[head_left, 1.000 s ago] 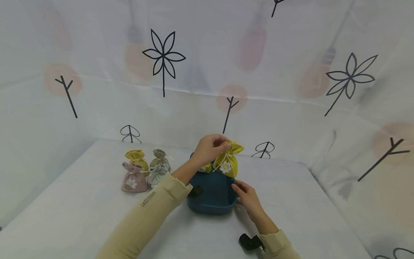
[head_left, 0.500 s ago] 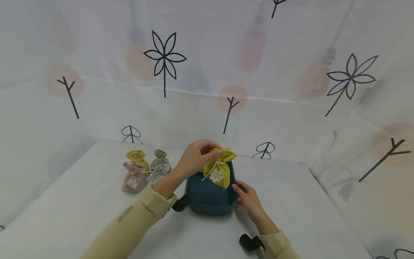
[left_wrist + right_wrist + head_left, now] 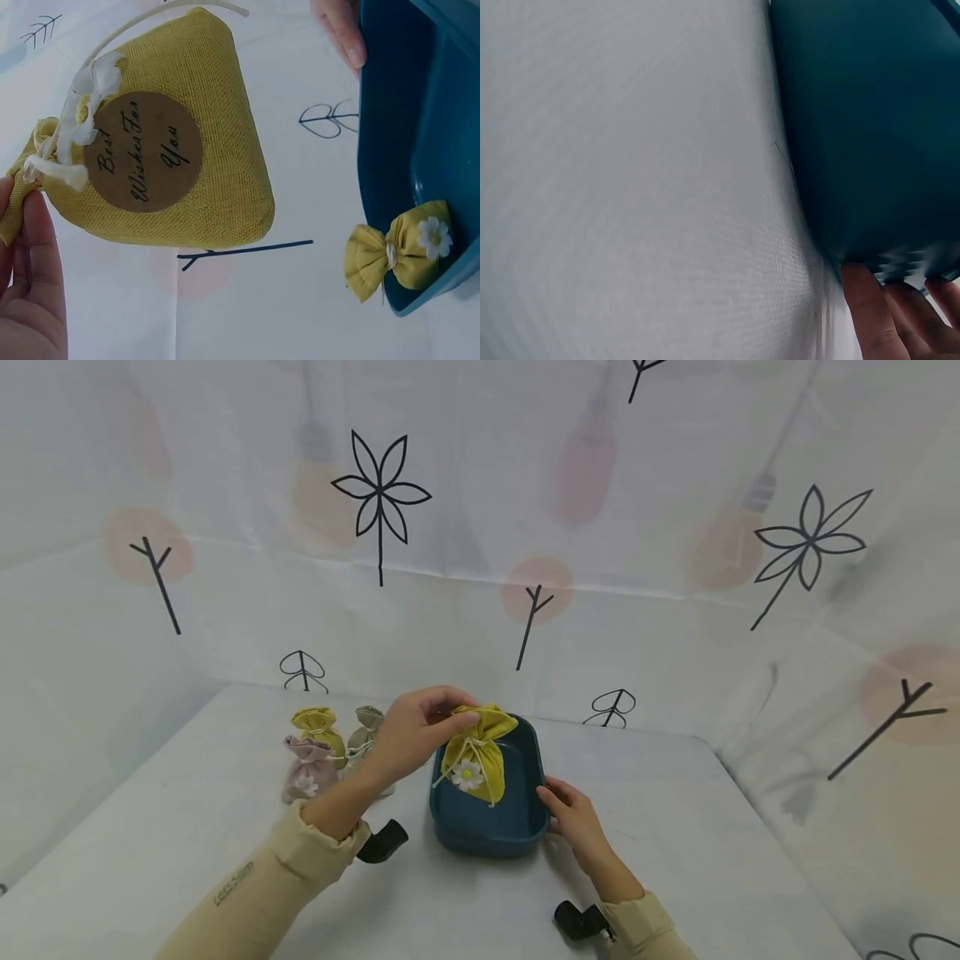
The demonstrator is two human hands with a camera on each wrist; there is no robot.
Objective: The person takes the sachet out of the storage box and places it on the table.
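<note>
My left hand (image 3: 416,731) pinches the gathered neck of a yellow drawstring pouch (image 3: 480,768), which hangs over the left part of a dark blue box (image 3: 487,839) in the head view. The pouch has a white flower on one face; its round "Best Wishes For You" label (image 3: 146,152) shows in the left wrist view. Another yellow pouch (image 3: 409,247) lies in a corner of the box, hidden in the head view. With fingers fairly straight, my right hand (image 3: 577,818) touches the box's right side; its fingertips (image 3: 862,281) meet the wall in the right wrist view.
Left of the box stand several more drawstring pouches: a yellow one (image 3: 315,722), a pink one (image 3: 309,770), and grey-green ones (image 3: 367,722) partly behind my left wrist. White cloth printed with plants covers the table (image 3: 690,827) and hangs behind it.
My left hand has moved leftward and slightly down with the yellow pouch, from the box's far right side to over its left part. The right hand and the box stay in place.
</note>
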